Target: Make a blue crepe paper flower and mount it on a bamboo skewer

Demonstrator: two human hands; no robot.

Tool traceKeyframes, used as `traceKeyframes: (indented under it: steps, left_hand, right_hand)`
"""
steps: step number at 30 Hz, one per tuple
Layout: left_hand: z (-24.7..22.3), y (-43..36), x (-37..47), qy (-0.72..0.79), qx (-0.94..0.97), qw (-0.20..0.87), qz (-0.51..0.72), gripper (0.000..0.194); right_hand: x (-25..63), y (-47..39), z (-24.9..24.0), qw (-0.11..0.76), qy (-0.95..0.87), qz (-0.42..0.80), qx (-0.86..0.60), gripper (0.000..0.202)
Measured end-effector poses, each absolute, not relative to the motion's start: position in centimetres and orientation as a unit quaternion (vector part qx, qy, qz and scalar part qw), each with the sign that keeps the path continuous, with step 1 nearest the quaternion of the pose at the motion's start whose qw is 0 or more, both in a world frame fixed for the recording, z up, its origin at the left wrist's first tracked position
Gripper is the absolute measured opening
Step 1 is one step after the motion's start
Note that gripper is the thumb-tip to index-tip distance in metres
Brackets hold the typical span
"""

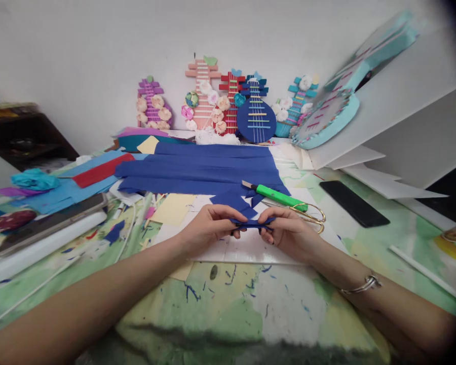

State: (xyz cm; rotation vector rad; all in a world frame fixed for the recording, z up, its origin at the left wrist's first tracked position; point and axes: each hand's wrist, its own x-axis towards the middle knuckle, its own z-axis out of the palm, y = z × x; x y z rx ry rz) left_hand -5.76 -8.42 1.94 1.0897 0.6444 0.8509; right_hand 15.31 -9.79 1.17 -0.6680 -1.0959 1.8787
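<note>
Both hands pinch opposite ends of the small blue strip [253, 223] over the white board [228, 253], left hand [217, 223] and right hand [287, 228] closed—apparently a shaping step, calling for even fingertip pressure.

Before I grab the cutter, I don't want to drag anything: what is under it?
The cutter lies partly over blue paper, partly over white board; whatever its body covers can't be seen.

Far ends of both forearms — cut off by frame edges. Blue strip [254, 223]: ends covered by fingertips. Gold scissors [319, 219]: part of them behind right hand [279, 223]. Dark shelf [23, 137]: left side cropped, contents too blurred to identify.
</note>
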Motion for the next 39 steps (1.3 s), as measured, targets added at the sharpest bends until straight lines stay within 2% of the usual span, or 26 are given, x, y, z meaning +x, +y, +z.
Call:
traceKeyframes:
  steps: [17, 24, 27, 32, 39]
  left_hand:
    - [1.37, -8.55, -5.53, 0.283, 0.446, 0.749, 0.401, 0.011]
    - [1.53, -8.39, -5.55, 0.276, 0.437, 0.757, 0.401, 0.013]
    - [1.64, -8.53, -5.39, 0.312, 0.457, 0.72, 0.418, 0.017]
    - [1.43, -8.67, -5.22, 0.385, 0.526, 0.625, 0.43, 0.027]
    - [1.64, -8.64, -5.28, 0.37, 0.517, 0.639, 0.433, 0.034]
  right_hand:
    - [15.19, -9.6, 0.89, 0.447, -0.423, 0.743, -0.263, 0.014]
    - [15.13, -9.72, 0.84, 0.48, -0.443, 0.711, -0.261, 0.024]
    - [14.97, -9.87, 1.03, 0.481, -0.453, 0.696, -0.283, 0.019]
    - [14.79, -9.97, 0.95, 0.482, -0.451, 0.684, -0.311, 0.026]
    - [15.13, -9.92, 0.93, 0.484, -0.486, 0.634, -0.357, 0.03]
